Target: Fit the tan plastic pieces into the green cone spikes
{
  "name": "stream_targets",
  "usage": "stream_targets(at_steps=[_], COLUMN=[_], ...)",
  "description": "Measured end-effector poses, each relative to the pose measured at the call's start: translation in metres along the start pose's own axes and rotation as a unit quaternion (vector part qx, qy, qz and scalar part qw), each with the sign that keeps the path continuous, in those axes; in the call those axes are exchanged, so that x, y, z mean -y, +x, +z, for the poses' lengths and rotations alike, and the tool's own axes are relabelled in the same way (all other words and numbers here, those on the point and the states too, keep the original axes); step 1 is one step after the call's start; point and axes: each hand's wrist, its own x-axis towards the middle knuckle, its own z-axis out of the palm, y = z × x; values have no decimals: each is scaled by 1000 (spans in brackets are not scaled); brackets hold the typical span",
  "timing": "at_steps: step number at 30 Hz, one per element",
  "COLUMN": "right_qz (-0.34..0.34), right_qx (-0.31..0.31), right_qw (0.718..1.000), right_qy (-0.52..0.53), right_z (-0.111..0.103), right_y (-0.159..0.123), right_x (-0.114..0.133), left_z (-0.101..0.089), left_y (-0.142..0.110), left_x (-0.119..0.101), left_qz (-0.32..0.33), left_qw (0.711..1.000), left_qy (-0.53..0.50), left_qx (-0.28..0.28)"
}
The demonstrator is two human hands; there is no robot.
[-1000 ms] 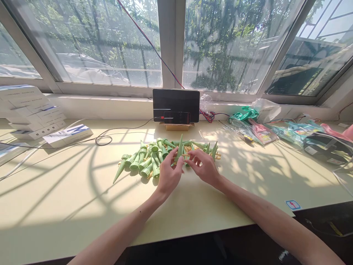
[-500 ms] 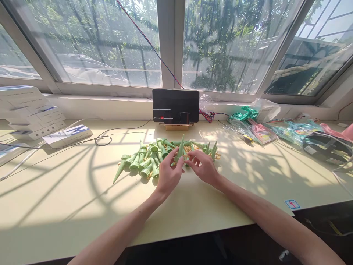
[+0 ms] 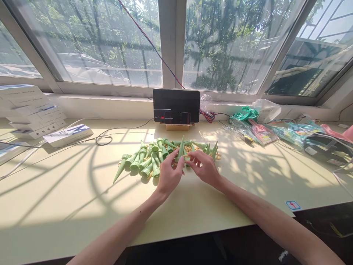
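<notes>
Between the thumb and fingers of my left hand (image 3: pixel 170 170) is a green cone-shaped plastic spike (image 3: pixel 181 148), its point upward. My right hand (image 3: pixel 204 165) is close on its right, fingertips pinched on a small tan stick-like piece (image 3: pixel 186 156) against the spike's lower part. Fingers partly hide where the two meet. Left of my hands lies a pile of similar green spikes (image 3: pixel 143 156), several with their round open ends showing. More green spikes (image 3: pixel 214 150) and small tan pieces (image 3: pixel 188 148) lie behind and right of my hands.
A black tablet (image 3: pixel 176 101) with a phone (image 3: pixel 177 118) before it stands on a cardboard support (image 3: pixel 177 127). White boxes (image 3: pixel 35 110) are stacked at left, near a dark cable (image 3: pixel 103 140). Plastic bags (image 3: pixel 259 129) and a black item (image 3: pixel 325 147) lie at right.
Both hands keep nearly the same place and grip on the spike. The fingers shift only slightly, and the whole view moves a little.
</notes>
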Motion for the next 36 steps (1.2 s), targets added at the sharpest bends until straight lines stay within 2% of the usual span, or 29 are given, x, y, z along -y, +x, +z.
stream_targets(at_steps=[4, 11, 26, 36], right_qz=[-17, 15, 14, 88], right_qx=[-6, 7, 0, 2], right_qw=[1000, 1000, 1000, 994], right_qy=[-1, 3, 3, 63], right_z=[0, 1, -1, 1], right_y=[0, 0, 0, 3], right_x=[-1, -3, 1, 4], left_z=[0, 1, 2, 1], left_y=[0, -1, -1, 0], left_x=[-1, -3, 0, -3], left_qz=[-2, 9, 7, 16], left_qw=[1000, 1000, 1000, 1000], left_qy=[4, -6, -10, -16], left_qx=[3, -3, -1, -7])
